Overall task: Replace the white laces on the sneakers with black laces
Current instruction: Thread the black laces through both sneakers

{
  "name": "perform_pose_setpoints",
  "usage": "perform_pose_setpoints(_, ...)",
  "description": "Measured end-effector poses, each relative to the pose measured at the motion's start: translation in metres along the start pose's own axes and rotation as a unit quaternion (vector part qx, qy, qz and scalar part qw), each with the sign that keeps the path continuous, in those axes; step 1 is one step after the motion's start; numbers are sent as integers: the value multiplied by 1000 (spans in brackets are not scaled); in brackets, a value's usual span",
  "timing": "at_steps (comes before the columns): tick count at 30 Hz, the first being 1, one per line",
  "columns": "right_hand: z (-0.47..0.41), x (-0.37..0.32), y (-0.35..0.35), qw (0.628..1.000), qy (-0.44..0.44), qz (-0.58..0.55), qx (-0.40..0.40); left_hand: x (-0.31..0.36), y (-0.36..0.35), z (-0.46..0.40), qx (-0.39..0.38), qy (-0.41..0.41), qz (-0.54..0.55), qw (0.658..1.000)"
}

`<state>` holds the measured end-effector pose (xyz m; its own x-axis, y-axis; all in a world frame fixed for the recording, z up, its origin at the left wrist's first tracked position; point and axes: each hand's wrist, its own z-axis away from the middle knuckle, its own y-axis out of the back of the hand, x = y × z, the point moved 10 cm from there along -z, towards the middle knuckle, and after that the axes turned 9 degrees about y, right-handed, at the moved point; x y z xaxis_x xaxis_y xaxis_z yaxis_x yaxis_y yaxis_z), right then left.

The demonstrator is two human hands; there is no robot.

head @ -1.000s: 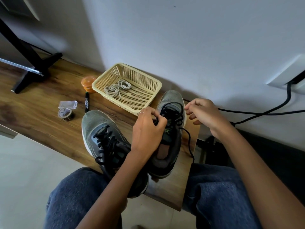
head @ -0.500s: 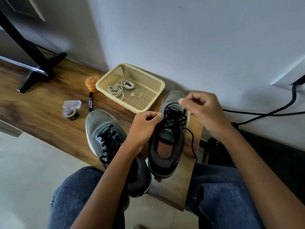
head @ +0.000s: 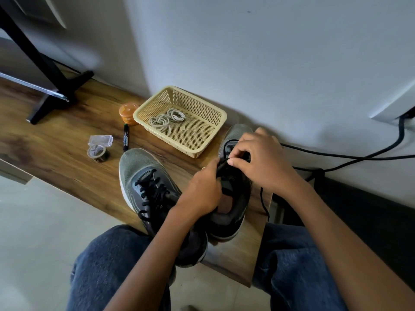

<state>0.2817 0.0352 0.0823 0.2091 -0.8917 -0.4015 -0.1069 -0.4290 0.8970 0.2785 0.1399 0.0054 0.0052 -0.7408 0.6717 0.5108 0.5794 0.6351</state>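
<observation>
You sit at a brown wood surface (head: 67,140) by a white wall. Your left hand (head: 202,189) and your right hand (head: 262,160) meet over the right sneaker (head: 233,198), and both pinch the black lace (head: 223,161) with curled fingers. One end of that lace hangs off the side of the shoe. The left sneaker (head: 143,182) sits just beside it, with black laces in it too. Behind the shoes is a yellow basket (head: 202,140) with the white laces (head: 167,118) curled up inside. Near the basket are an orange jar (head: 128,113), a black marker (head: 126,140), a roll of tape (head: 97,152) and a small clear box (head: 100,140).
</observation>
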Motion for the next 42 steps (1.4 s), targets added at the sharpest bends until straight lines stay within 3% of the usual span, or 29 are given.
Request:
perform_pose_setpoints(4, 1, 2, 0, 1000, -3, -23, 7, 5, -1, 2, 27, -4, -23, 999)
perform_pose_setpoints(6, 4, 10, -6, 995, -35, -89, -3, 5, -1, 2, 29, -4, -32, 999)
perform_pose_setpoints(10, 13, 23, -16, 942, -118, -314, -30, 3, 0, 2, 31, 6, -27, 999)
perform_pose_setpoints(12, 17, 26, -20, 918, -141, -367, -56, 4, 0, 4, 27, 9, -19, 999)
perform_pose_setpoints(15, 20, 25, -20, 916, -157, -359, -85, 6, -3, 5, 29, 4, -11, 1000)
perform_pose_setpoints(18, 17, 16, -22, 960, -130, -224, -104, 6, -3, 7, 29, 2, -8, 1000)
perform_pose_setpoints(21, 12, 13, -25, 976, -105, -160, -98, 5, -5, 6, 21, 10, -20, 1000)
perform_pose_setpoints(24, 14, 18, -24, 958, -111, -243, -101, 8, -5, 7, 32, 1, -27, 999)
perform_pose_setpoints(30, 20, 16, -15, 879, -90, -459, -94, 8, -7, 4, 45, 3, -44, 998)
perform_pose_setpoints(32, 22, 19, -18, 884, -114, -440, -111, 7, -7, 3, 43, 9, -49, 998)
perform_pose_setpoints(37, 19, 24, -27, 943, -111, -285, -135, 6, -7, 2, 45, 12, -54, 997)
perform_pose_setpoints(39, 18, 19, -26, 937, -89, -312, -126, 6, -7, 2, 46, 14, -48, 998)
perform_pose_setpoints(42, 22, 12, -12, 891, -68, -435, -107, 6, -6, 2, 46, 13, -35, 998)
